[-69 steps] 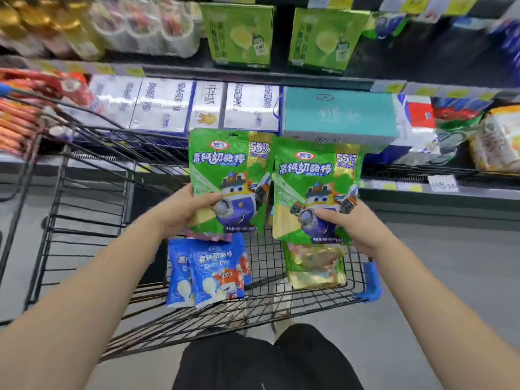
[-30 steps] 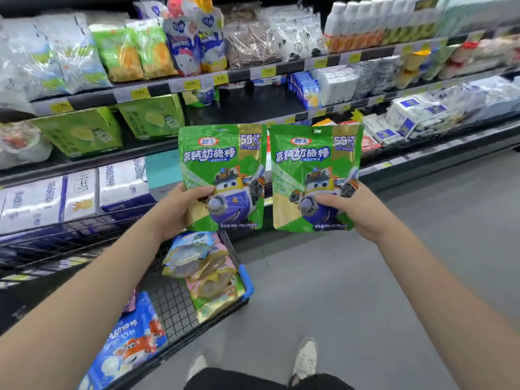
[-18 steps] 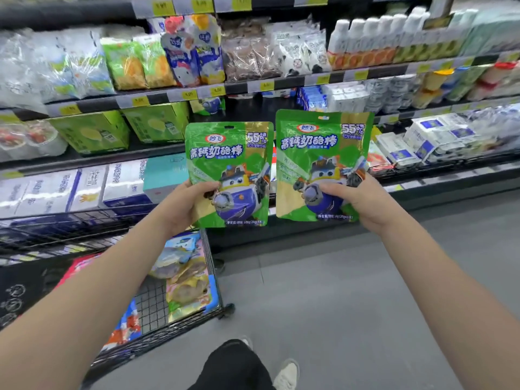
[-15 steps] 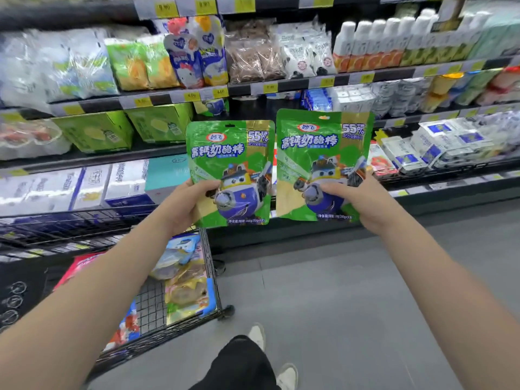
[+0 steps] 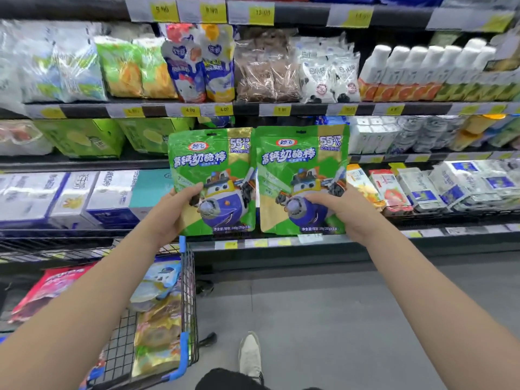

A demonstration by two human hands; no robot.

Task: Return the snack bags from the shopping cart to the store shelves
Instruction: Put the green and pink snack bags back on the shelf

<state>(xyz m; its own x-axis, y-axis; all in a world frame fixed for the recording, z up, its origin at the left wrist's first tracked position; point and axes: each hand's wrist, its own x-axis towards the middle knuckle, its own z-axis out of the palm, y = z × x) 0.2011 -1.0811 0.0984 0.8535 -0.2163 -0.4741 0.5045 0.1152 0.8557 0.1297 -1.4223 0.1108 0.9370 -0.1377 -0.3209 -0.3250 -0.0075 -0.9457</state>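
While each hand (image 5: 168,212) (image 5: 349,209) grips a green bag (image 5: 211,164) (image 5: 298,161), stocked shelves (image 5: 281,109) rise above grey floor (image 5: 323,305).

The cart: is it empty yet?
Not empty. The cart holds several bags, including a red one.

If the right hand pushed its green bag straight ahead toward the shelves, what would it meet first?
Probably the front edge of the low shelf with its price tags, or the goods just above it. The right hand holds the green bag directly before them; depth is unclear.
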